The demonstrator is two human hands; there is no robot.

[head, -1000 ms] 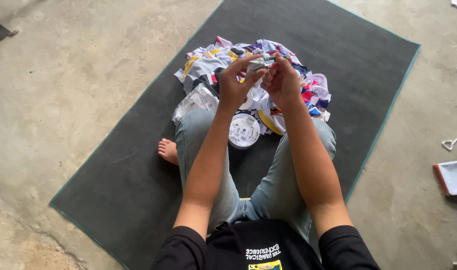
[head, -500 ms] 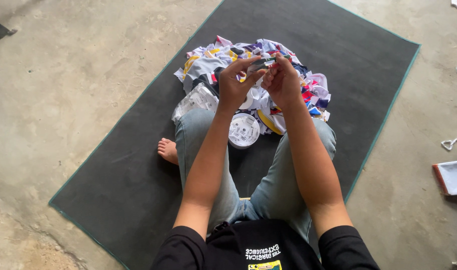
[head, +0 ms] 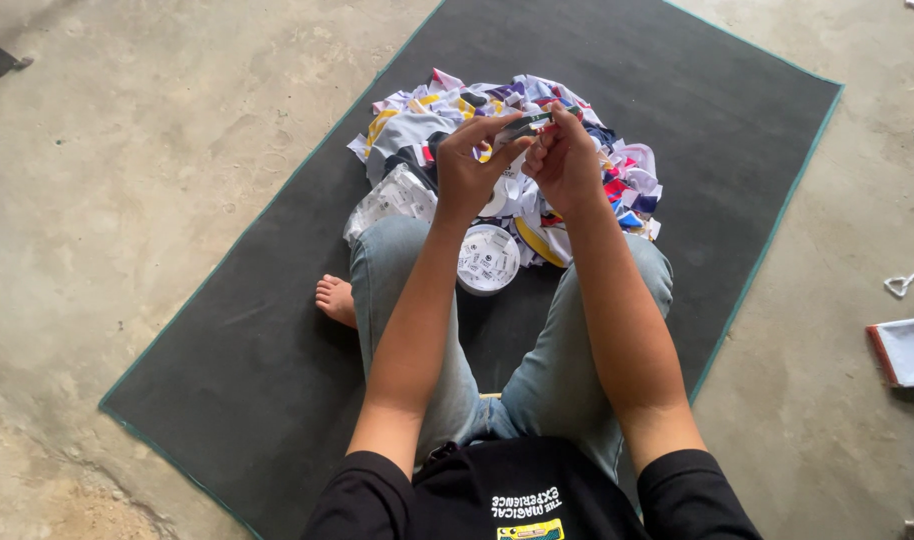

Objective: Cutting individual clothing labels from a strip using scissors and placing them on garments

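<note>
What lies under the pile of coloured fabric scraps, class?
The pile of coloured fabric scraps lies on a dark floor mat, which shows all around it. The mat directly beneath is covered, so anything else under there cannot be seen.

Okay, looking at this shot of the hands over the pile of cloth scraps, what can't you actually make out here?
- Head view: the small item pinched between the left hand and right hand is too small and mostly covered by fingers to identify.
- The pile of cloth scraps is partly hidden behind both hands.
- The print on the white roll is too small to read.
- The flat white object is cut off by the right edge.
</note>
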